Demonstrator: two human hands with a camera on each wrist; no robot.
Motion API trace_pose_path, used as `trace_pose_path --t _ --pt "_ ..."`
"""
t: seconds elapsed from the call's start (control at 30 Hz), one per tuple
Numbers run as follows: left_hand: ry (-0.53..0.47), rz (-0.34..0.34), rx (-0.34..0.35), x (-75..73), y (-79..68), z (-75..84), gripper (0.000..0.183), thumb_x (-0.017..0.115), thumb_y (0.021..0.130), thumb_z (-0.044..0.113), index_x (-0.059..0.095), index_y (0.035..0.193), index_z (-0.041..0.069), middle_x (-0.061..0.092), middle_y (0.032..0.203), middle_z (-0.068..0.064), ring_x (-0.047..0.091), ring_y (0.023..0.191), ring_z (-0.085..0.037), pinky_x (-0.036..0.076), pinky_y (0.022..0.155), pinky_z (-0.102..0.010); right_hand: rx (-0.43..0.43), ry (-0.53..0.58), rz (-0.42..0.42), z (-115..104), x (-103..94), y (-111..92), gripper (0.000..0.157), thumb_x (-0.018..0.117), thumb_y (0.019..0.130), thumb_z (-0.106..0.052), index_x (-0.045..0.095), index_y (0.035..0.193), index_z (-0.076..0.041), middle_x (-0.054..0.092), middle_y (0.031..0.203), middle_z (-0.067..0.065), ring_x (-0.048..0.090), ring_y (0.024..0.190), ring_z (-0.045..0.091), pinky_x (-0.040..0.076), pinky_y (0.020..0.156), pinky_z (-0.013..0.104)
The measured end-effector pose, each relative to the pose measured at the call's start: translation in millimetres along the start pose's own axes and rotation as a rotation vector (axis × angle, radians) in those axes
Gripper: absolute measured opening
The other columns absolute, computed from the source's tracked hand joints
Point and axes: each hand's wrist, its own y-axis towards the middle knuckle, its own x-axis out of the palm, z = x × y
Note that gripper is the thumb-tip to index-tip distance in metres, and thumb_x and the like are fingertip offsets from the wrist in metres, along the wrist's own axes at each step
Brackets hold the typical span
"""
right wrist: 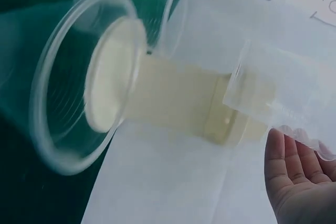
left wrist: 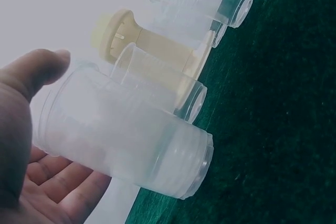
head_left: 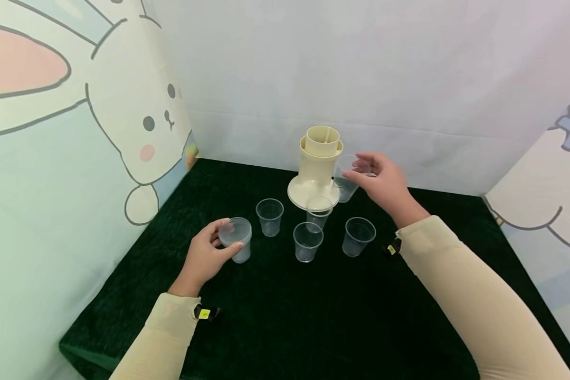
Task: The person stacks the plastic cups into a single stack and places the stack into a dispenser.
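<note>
My left hand (head_left: 208, 256) grips a nested cup stack (head_left: 241, 253), near left; right hand (head_left: 387, 183) pinches a clear cup (head_left: 344, 189), right of cream holder (head_left: 312, 171) with inner tube (head_left: 322, 149). Four cups (head_left: 307, 247) stand nearer.

The right wrist view crops the right hand (right wrist: 304, 177) and cup (right wrist: 294, 85).
</note>
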Motion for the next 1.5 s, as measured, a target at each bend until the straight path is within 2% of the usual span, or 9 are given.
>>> trace_pose_path --t 0.33,0.53,0.77,1.03,1.23,1.5 --pt "0.003 -0.017 -0.009 -2.8 4.1 1.5 0.076 0.083 0.088 0.042 0.048 0.15 0.016 0.05 0.147 -0.008 0.054 0.132 -0.029 0.047 0.109 -0.049 -0.095 0.105 -0.048 -24 28.1 0 0.073 0.079 0.09 -0.049 0.051 0.148 -0.014 0.061 0.136 0.009 0.061 0.122 0.021 0.049 0.104 0.049" --pt "0.0 -0.015 -0.006 -4.2 2.6 -0.8 0.076 0.083 0.088 0.043 0.048 0.15 0.016 0.05 0.147 -0.008 0.053 0.133 -0.03 0.046 0.11 -0.049 -0.149 0.164 -0.135 -42 53.2 -4 0.069 0.079 0.091 -0.042 0.052 0.147 -0.013 0.062 0.135 0.008 0.061 0.12 0.02 0.049 0.105 0.049" --pt "-0.009 -0.016 0.004 -3.5 1.3 -2.5 0.076 0.082 0.088 0.044 0.049 0.15 0.017 0.05 0.147 -0.008 0.053 0.132 -0.029 0.047 0.11 -0.049 -0.182 0.233 -0.242 -60 87.8 -10 0.066 0.08 0.091 -0.039 0.054 0.147 -0.016 0.062 0.133 0.001 0.061 0.119 0.018 0.051 0.103 0.044" --pt "-0.006 -0.02 -0.01 -2.9 1.0 -2.2 0.076 0.082 0.088 0.045 0.048 0.15 0.016 0.05 0.147 -0.008 0.052 0.134 -0.029 0.045 0.112 -0.049 -0.241 0.237 -0.318 -76 128.5 -15 0.066 0.08 0.092 -0.035 0.053 0.147 -0.012 0.062 0.134 0.001 0.059 0.119 0.014 0.051 0.102 0.041" --pt "-0.011 -0.027 -0.008 -4.7 -0.3 -3.6 0.078 0.082 0.089 0.044 0.046 0.151 0.015 0.05 0.147 -0.01 0.053 0.133 -0.03 0.045 0.111 -0.05 -0.25 0.251 -0.359 -86 155.6 -17 0.064 0.081 0.09 -0.04 0.055 0.144 -0.016 0.065 0.127 -0.003 0.061 0.116 0.012 0.054 0.098 0.034" --pt "-0.006 -0.041 -0.008 -4.5 0.8 -5.2 0.083 0.08 0.089 0.049 0.043 0.153 0.013 0.048 0.15 -0.013 0.052 0.135 -0.033 0.045 0.11 -0.052 -0.245 0.251 -0.39 -95 176.1 -21 0.06 0.081 0.091 -0.038 0.057 0.141 -0.017 0.065 0.125 -0.003 0.062 0.114 0.012 0.054 0.096 0.029"
